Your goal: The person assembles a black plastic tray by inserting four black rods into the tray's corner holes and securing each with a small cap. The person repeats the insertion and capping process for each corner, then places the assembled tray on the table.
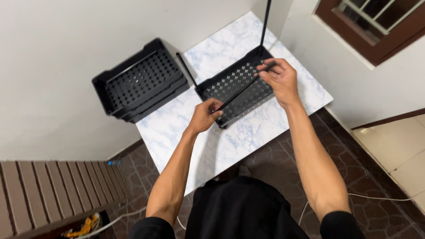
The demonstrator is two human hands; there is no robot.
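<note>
Head view, looking down at a white marbled table (230, 146) in the centre of the frame.

Left hand (207, 116): closed around the lower end of a thin black rod (242, 90), at the near corner of the perforated black tray (230, 88). Grip is narrow, fingers pinched, thumb on top.

Right hand (280, 77): pinching the upper end of the same rod, at the far right edge of the tray. Fingers curled in tight, nothing else in it.

The rod runs diagonally across the top of the tray, from lower left to upper right. Holding it at both ends keeps it level and lets either end be steered; judged, not certain, that it is being lined up with the tray's corners.

Tray sits flat on the table, centre of frame, star-shaped holes in its floor. Two more rods stand at it: an upright rod (265, 22) at the far corner, reaching the top edge of the frame, and a short leaning rod (187, 68) at its left corner.

Upper left: stacked black trays (139, 84), just beside the working tray, overhanging the table's left side.

Lower left: slatted brown bench (57, 194). Upper right: brown window frame (372, 31).
</note>
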